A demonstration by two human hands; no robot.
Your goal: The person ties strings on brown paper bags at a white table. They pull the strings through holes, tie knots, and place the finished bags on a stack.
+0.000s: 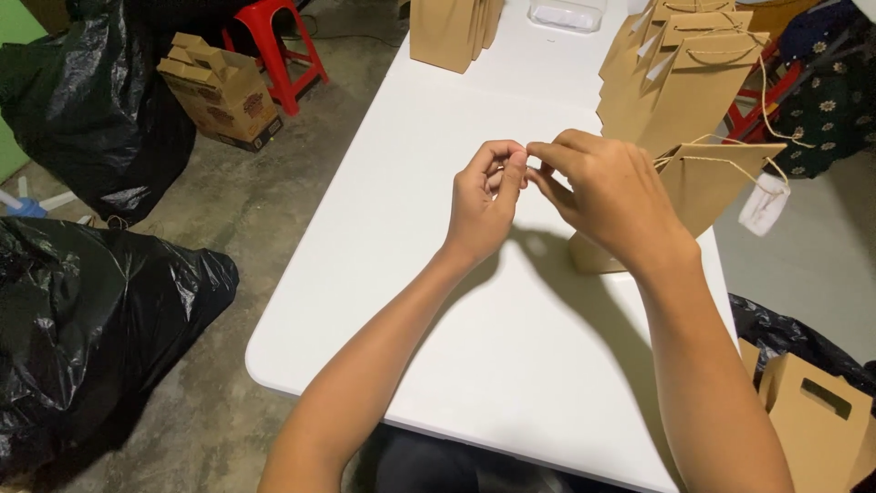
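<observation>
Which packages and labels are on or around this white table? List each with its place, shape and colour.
Brown paper bags: right far side of the white table, upright, twine handles.
Brown bag: behind the right hand, with a white tag hanging.
Brown bags: far table edge, upright.
Clear plastic box: far end.
Printed cardboard carton: floor, left, open flaps.
Die-cut handle carton: lower right, brown.

Hands (529, 187) pinching (perhaps) thin string

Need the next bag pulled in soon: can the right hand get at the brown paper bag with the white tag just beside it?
Probably yes. The right hand is right next to the bag, with nothing between them on the table. But its fingertips are pinched together with the left hand, seemingly on something small, so it isn't free yet.
</observation>
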